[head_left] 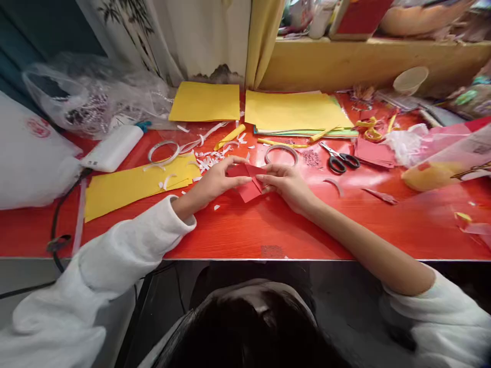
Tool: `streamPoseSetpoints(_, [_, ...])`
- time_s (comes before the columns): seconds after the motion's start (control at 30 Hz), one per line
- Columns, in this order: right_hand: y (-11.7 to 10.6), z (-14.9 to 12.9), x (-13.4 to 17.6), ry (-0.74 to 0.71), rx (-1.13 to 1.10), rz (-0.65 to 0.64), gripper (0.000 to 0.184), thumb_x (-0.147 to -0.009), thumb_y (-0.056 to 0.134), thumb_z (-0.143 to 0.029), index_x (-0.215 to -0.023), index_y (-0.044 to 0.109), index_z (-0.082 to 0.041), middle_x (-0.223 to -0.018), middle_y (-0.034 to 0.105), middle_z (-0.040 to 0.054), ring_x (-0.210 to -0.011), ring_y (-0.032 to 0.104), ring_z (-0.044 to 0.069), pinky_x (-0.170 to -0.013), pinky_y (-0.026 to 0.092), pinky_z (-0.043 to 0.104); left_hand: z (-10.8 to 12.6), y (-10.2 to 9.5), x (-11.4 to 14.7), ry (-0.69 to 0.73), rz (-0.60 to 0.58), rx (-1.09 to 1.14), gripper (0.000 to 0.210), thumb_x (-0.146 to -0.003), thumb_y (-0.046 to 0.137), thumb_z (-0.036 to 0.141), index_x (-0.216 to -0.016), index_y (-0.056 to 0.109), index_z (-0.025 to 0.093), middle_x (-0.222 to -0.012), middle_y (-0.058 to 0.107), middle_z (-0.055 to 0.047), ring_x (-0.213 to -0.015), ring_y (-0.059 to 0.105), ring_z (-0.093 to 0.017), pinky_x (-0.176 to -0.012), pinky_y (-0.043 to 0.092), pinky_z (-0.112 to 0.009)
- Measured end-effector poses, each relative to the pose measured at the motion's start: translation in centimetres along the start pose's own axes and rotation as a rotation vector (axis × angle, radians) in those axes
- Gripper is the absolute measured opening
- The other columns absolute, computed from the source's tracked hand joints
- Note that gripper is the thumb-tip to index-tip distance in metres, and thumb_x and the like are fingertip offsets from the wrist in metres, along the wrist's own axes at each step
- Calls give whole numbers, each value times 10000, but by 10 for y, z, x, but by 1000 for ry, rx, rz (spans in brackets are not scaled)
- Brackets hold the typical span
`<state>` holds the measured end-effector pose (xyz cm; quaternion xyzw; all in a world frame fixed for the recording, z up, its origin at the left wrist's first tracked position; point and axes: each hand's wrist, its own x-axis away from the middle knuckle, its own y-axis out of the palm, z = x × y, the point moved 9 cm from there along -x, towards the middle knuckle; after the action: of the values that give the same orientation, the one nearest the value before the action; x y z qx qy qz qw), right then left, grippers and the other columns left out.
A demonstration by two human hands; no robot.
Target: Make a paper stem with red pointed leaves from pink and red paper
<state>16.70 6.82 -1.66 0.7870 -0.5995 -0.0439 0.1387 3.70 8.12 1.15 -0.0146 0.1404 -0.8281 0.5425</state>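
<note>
A small piece of folded red paper [250,192] is held just above the red table, near its middle. My left hand [220,181] grips its left side, thumb on top and fingers behind. On the right side, my right hand [286,185] pinches the paper between thumb and fingers. Creases and overlapping flaps show on the paper between the two thumbs. Just behind my hands lies a roll of narrow tape [281,148]. Black-handled scissors [339,157] rest to the right, beside a stack of red paper squares [375,152].
Yellow paper sheets [295,110] lie at the back, with more yellow strips [130,189] at the left. White paper scraps [207,162] are scattered behind my left hand. A second tape roll [163,152], a white power bank-like block [114,148] and plastic bags [103,97] stand left.
</note>
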Motion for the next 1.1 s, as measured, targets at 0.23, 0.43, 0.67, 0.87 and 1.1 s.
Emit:
streamPoseSetpoints(0.23, [7, -3, 4, -23, 104, -42, 87, -732, 674, -236, -779, 660, -164, -779, 639, -10, -628, 608, 81, -634, 550, 221, 6, 2, 4, -1, 11, 127, 214, -733, 695, 255, -936, 700, 188, -935, 682, -17, -861, 616, -136, -773, 494, -232])
streamPoseSetpoints(0.43, [1, -14, 5, -109, 163, 33, 184, -703, 699, -227, -874, 670, -164, -720, 654, -18, -587, 619, 94, -613, 548, 245, 6, -1, 4, -35, 43, 144, 302, -715, 703, 245, -1014, 688, 211, -1030, 671, -19, -850, 612, -127, -727, 503, -213])
streamPoseSetpoints(0.67, [-5, -7, 3, -66, 56, 67, 208, -666, 732, -232, -851, 666, -166, -739, 677, -10, -574, 616, 84, -633, 547, 247, -5, 2, 5, -164, 32, 302, 443, -720, 695, 259, -1152, 599, 266, -1016, 673, -17, -793, 641, -129, -678, 538, -236])
streamPoseSetpoints(0.87, [-3, -7, 5, -62, 19, 49, 156, -685, 705, -175, -841, 694, -177, -679, 671, -23, -563, 627, 77, -612, 540, 212, -6, 5, 6, -141, 24, 331, 250, -708, 702, 235, -955, 712, 196, -951, 716, -28, -807, 656, -149, -725, 540, -264])
streamPoseSetpoints(1.1, [3, -1, 5, 33, -81, -6, 147, -706, 657, -155, -840, 717, -168, -641, 688, 3, -588, 655, 85, -637, 542, 189, 4, 0, 5, -40, 46, 180, 184, -719, 637, 196, -865, 749, 202, -935, 730, -29, -933, 639, -183, -874, 487, -312])
